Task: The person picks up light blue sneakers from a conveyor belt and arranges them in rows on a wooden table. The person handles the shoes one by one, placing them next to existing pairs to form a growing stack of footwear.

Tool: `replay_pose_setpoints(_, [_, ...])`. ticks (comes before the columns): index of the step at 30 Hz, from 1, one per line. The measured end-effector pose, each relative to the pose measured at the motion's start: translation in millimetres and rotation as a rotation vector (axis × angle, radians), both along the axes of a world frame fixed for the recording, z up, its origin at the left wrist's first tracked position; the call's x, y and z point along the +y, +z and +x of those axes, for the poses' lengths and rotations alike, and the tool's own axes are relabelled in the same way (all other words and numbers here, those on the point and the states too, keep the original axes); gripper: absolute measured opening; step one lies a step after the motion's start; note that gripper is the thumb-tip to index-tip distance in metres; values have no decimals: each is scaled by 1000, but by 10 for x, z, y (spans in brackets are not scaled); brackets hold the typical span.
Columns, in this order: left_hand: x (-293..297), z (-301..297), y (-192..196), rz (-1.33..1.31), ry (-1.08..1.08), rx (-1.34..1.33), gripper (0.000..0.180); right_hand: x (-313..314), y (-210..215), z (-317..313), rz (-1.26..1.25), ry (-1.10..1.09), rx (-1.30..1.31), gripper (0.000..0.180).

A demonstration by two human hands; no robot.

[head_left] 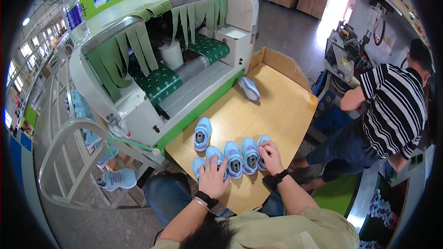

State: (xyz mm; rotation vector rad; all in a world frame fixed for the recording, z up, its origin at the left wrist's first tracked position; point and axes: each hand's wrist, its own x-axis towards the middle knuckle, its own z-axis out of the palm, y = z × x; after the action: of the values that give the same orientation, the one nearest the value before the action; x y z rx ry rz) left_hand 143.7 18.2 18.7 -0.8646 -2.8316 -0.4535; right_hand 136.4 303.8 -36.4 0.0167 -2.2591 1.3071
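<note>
Several light blue sneakers stand in a row on a wooden tabletop [286, 85] before me. My left hand [213, 178] lies over the left part of the row, fingers apart, touching a blue sneaker [213, 151] that it partly covers. At the row's right end, the fingers of my right hand [272, 157] curl over the last sneaker [264, 139], hiding much of it. Between my hands are two sneakers, a left one [234, 159] and a right one [249, 156], with dark openings. Another sneaker [202, 133] stands just behind the row.
A grey-blue shoe [249, 89] lies tilted farther back. Beyond the table stands a white machine with green strip curtains [182, 20] and a green dotted belt [161, 83]. At left, a metal rack [57, 157] holds more sneakers. A person in a striped shirt [392, 106] works at right.
</note>
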Motion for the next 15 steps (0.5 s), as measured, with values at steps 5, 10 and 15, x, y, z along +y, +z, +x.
replay_pose_setpoints(5, [4,2,-5,-3,5,-19,74,-1,-38,7,-50,0,-25,17])
replay_pose_setpoints(10, [7,1,-30,-5,7,-20,74,-5,-3,20,-35,-9,-41,18])
replay_pose_setpoints(15, [21,-10,-13,2,2,-37,73,5,22,14,-37,-17,-43,19])
